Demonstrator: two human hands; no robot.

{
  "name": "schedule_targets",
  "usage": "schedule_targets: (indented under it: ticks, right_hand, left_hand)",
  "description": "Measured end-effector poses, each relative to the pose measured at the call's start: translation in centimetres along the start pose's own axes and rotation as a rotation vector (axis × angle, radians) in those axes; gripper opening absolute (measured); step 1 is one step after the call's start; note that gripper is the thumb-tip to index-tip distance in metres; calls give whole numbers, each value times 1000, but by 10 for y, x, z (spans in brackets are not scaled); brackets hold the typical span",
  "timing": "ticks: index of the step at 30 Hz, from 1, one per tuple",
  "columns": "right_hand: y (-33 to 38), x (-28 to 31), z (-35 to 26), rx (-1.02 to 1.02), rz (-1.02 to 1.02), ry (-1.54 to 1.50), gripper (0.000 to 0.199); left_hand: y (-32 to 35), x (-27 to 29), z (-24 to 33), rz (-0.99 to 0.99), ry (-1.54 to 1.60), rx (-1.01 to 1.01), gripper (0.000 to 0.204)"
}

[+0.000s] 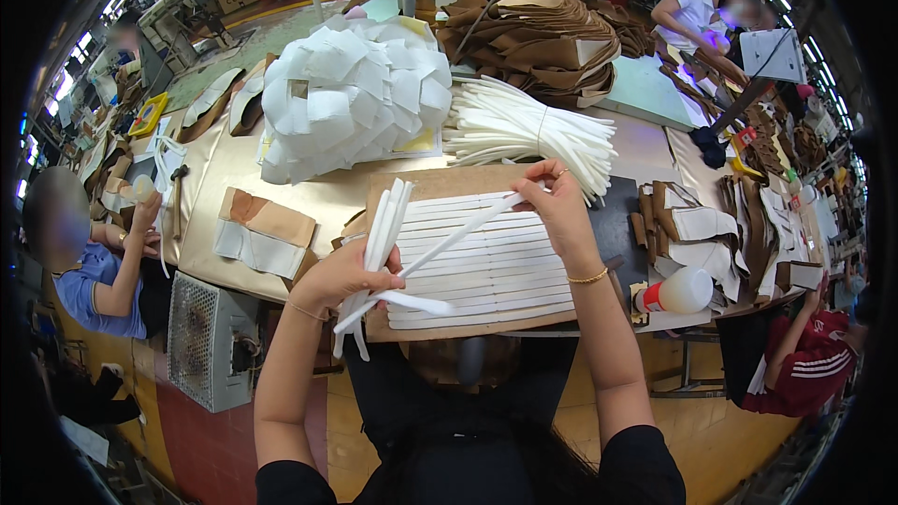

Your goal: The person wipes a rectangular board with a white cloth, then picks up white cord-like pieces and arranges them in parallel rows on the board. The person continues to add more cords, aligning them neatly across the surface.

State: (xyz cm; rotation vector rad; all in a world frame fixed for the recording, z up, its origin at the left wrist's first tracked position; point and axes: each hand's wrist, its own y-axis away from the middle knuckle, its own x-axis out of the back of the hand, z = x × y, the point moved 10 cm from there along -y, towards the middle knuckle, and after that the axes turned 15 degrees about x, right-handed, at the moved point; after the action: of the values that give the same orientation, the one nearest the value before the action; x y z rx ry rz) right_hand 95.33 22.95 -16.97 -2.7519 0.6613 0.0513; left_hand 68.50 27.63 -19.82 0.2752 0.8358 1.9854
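My left hand [348, 273] is closed round several white foam strips [385, 224], whose ends stick out above and below the fist. Between the fingertips of my right hand [558, 210] is the far end of one white strip [458, 236], which slants down to the left hand. Both hands are over a brown board [393, 325] at the table's near edge. Across this board lie several white strips [496, 282] side by side in rows. A tied bundle of white strips [524, 126] rests behind the board.
A heap of white fabric pieces [355, 98] and stacked brown pieces [543, 37] stand at the back. Brown and white pieces [267, 229] lie left, near a hammer [176, 201]. A white bottle [687, 290] lies right. Co-workers sit on both sides; a metal-grilled box [210, 341] stands lower left.
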Motion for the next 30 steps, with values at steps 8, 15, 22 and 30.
schedule_targets:
  ticks: [8,15,22,30]
  right_hand:
    - [-6,8,2,-42,-75,65,18]
    - [-20,45,1,26,54,141,15]
    - [-30,59,16,37,87,285,18]
    - [-42,69,44,25,52,286,11]
  left_hand:
    - [-7,6,-10,-40,-80,49,26]
    - [-3,12,-11,0,-73,93,27]
    - [-29,58,8,181,94,-37,23]
    - [-71,95,2,326,114,-55,15]
